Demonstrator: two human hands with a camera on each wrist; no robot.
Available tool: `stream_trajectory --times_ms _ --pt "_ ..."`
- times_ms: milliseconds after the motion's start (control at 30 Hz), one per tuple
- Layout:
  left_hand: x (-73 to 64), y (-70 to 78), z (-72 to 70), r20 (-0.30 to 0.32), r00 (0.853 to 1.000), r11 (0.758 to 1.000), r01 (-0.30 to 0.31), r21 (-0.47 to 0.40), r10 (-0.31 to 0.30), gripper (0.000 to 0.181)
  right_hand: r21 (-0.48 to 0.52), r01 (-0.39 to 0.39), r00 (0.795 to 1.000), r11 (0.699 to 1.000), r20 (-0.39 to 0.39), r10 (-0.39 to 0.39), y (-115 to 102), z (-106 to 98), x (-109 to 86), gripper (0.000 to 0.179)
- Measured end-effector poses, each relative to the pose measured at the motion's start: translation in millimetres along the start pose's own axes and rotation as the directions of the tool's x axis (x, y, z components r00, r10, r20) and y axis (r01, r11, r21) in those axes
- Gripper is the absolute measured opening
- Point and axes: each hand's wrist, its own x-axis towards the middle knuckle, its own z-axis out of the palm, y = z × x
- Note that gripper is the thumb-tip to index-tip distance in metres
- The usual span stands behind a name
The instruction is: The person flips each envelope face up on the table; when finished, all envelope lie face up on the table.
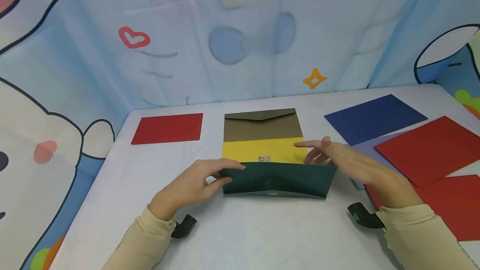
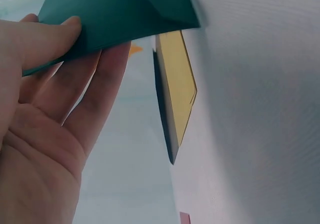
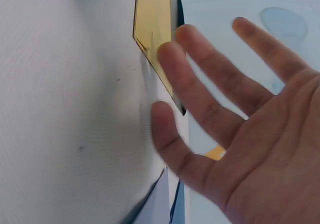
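My left hand [image 1: 196, 184] pinches the left end of a dark green envelope [image 1: 279, 180], thumb on the near face and fingers behind. The envelope stands tilted up from the table with its upper edge raised. Behind it lies a yellow envelope [image 1: 241, 151] with a small printed mark, partly hidden by the green one. Farther back, an olive-brown envelope [image 1: 262, 130] shows its pointed flap. My right hand [image 1: 339, 157] hovers by the right end of the green envelope, over the yellow one's right edge. Its fingers are spread and hold nothing in the right wrist view.
A red envelope [image 1: 167, 128] lies at the back left of the white table [image 1: 247, 232]. On the right, a dark blue envelope [image 1: 376, 119], a lilac one [image 1: 369, 150] and red ones [image 1: 435, 149] overlap. A printed blue curtain [image 1: 180, 70] hangs behind the table.
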Motion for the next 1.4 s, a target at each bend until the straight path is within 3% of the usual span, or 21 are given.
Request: stream_trajectory --times_ms 133,300,500,667,933,1067,1167,1400 --pt "-0.6 0.7 -1.5 0.012 0.999 0.999 0.037 -0.021 -0.037 0.045 0.031 0.045 0.997 0.999 -0.068 -0.043 0 1 0.1 0.069" --pt "-1.4 1.0 -2.1 0.012 0.996 0.995 0.093 -0.046 -0.093 0.047 0.028 0.1 0.99 0.995 -0.104 -0.097 -2 0 0.1 0.042" --pt "-1.0 -1.0 -1.7 0.017 0.985 0.982 0.171 -0.075 -0.17 0.052 -0.026 0.111 0.988 0.994 -0.104 -0.113 -2 3 0.8 0.07" --pt "-0.3 -0.9 -0.7 0.025 0.968 0.964 0.252 -0.087 -0.251 0.055 -0.017 0.142 0.986 0.99 -0.085 -0.143 0 5 3.2 0.071" --pt "0.0 -3.3 4.2 0.063 0.926 0.896 0.376 -0.238 -0.372 0.064 -0.034 0.121 0.991 0.992 -0.056 -0.123 2 10 5.8 0.082" --pt "0.6 -4.8 6.9 0.084 0.915 0.886 0.403 -0.23 -0.394 0.08 -0.064 0.092 0.993 0.994 -0.065 -0.096 3 12 7.9 0.085" --pt "0.6 -5.8 8.8 0.087 0.913 0.898 0.409 -0.165 -0.4 0.091 -0.089 0.081 0.994 0.993 -0.06 -0.086 2 14 9.2 0.084" --pt "0.2 -5.5 13.6 0.089 0.904 0.905 0.423 -0.042 -0.419 0.094 -0.167 0.049 0.999 0.985 -0.01 -0.052 0 18 10.2 0.087"
